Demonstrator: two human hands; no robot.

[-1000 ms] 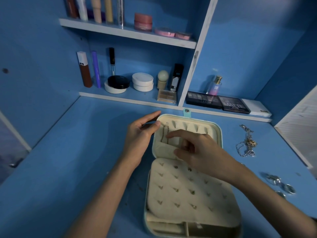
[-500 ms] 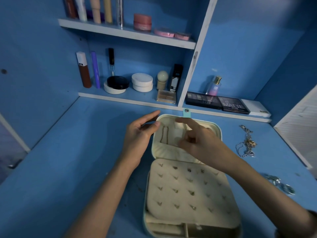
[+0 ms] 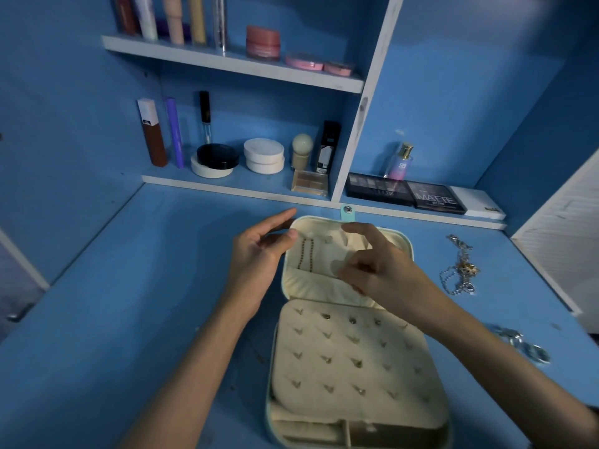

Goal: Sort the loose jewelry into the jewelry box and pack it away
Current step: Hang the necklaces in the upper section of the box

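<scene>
1. Head view, the box: the jewelry box (image 3: pixel 311 371) lies open on the bench (image 3: pixel 129 319), its lid tipped back on the far side. A dark fine chain (image 3: pixel 306 256) hangs in the left part of the lid, and small studs sit on the padded panel in the base.
2. Head view, the hands: my left hand (image 3: pixel 259 254) is at the lid's left rim with its fingers nearly straight and the thumb tip against the edge. I read it as steadying the lid, not gripping it. My right hand (image 3: pixel 379 270) hovers over the lid's middle with the forefinger out and the other fingers curled toward the thumb. I cannot tell whether it pinches anything.
3. Head view, what is left: a tangle of silver necklaces (image 3: pixel 460 270) lies on the bench to the right of the lid. Some rings (image 3: pixel 525 345) lie to the right of the base, too blurred to count.
4. Handling, as I judge it:
   - The chains are light, limp and quick to knot, so I would lift one by its clasp or a single strand and let it hang free.
   - The rings are hard, smooth and likely to roll, so I would pinch each across its band.
   - The padded lid is soft and may tip, so a bracing hand helps.
</scene>
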